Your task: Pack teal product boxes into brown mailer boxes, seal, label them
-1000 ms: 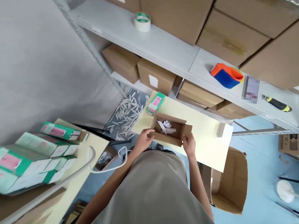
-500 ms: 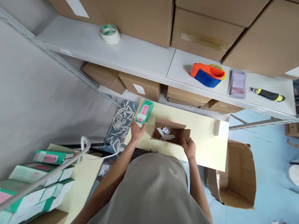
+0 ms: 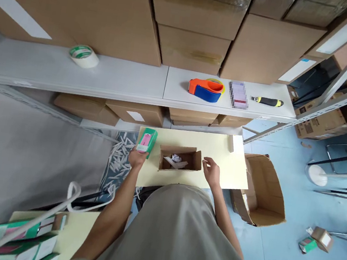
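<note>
My left hand (image 3: pixel 137 158) grips the near end of a green and pink box (image 3: pixel 146 140) at the left side of the pale yellow table (image 3: pixel 191 138). In the middle of the table stands a small open cardboard box (image 3: pixel 175 151), with white paper scraps (image 3: pixel 175 161) lying inside. My right hand (image 3: pixel 211 172) is just right of this cardboard box, apart from it. Its fingers are bent but parted, and nothing shows between them.
A shelf (image 3: pixel 122 77) behind the table carries a tape roll (image 3: pixel 84 56), an orange and blue tape dispenser (image 3: pixel 206 90) and a yellow-black cutter (image 3: pixel 267 101). A large open carton (image 3: pixel 264 195) stands on the floor at right. More green boxes (image 3: pixel 19 233) lie at lower left.
My left hand has left the cardboard box and taken hold of the green box. My right hand has let go of the cardboard box. The whole view has turned to the right.
</note>
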{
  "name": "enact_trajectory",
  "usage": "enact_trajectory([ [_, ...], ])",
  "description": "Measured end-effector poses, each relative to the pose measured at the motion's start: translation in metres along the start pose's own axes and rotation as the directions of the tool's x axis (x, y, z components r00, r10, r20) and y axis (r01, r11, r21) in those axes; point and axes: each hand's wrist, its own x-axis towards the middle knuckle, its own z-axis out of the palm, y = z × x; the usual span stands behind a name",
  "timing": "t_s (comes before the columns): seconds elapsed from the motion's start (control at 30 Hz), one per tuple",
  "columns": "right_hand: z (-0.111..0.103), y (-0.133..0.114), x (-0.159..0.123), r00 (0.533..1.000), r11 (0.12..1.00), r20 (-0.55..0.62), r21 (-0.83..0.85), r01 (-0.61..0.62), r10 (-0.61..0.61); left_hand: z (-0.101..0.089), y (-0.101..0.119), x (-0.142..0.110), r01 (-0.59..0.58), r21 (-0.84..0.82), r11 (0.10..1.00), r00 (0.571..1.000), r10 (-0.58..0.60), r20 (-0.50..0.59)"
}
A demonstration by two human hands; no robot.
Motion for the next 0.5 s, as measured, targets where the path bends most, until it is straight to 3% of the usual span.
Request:
enact_trajectory([
  [0.13,-0.012,-0.018,-0.005,0.997,0.994,-0.025,0.075,0.075,-0.073,-0.019,-0.010,-0.023,0.037,-0.195,0.980,0.995,-0.054,-0.078],
  [0.3,-0.012,-0.045,-0.002,0.983,0.978,0.144,0.186,0.091,-0.118,-0.042,-0.020,-0.067,-0.153,-0.529,0.834,0.984,0.078,-0.161],
  [0.4,-0.004,-0.056,0.005,0.963,0.967,0.208,0.224,0.122,-0.169,-0.055,-0.015,-0.088,-0.263,-0.580,0.771,0.962,0.254,-0.099],
  [0.5,0.002,-0.060,0.013,0.935,0.957,0.242,0.194,0.215,-0.259,-0.063,-0.001,-0.104,-0.333,-0.539,0.774,0.906,0.421,0.046],
])
